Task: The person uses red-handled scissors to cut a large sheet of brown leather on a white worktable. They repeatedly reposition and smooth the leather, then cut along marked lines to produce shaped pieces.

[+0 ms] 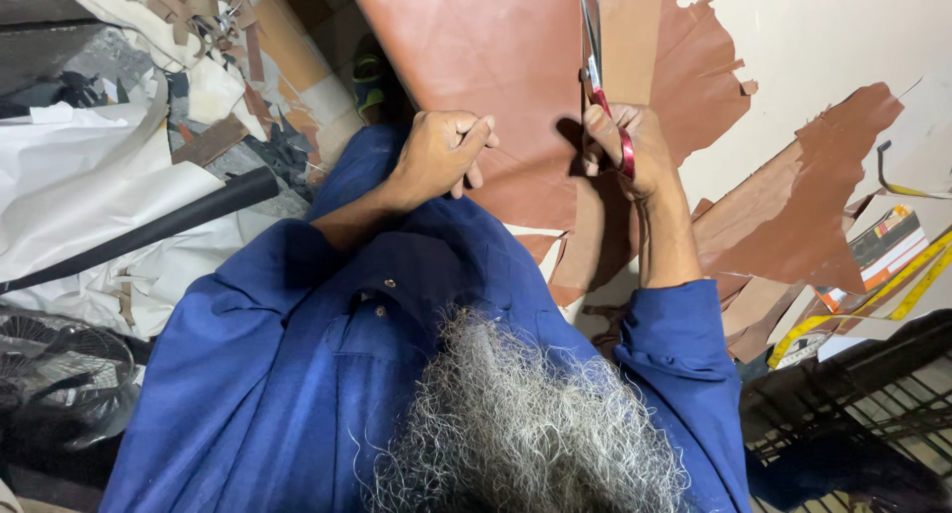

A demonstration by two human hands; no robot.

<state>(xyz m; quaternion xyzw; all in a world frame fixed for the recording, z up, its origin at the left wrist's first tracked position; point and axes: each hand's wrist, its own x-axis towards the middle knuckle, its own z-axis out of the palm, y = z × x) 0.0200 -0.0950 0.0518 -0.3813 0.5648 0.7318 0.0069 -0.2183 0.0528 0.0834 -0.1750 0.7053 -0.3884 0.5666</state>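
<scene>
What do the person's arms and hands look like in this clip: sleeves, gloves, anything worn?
Both arms wear deep blue work-shirt sleeves pushed up, the left sleeve above the elbow and the right sleeve to mid-forearm, so the forearms are bare. The left hand and right hand are ungloved; no rings, watch or bands show.
</scene>
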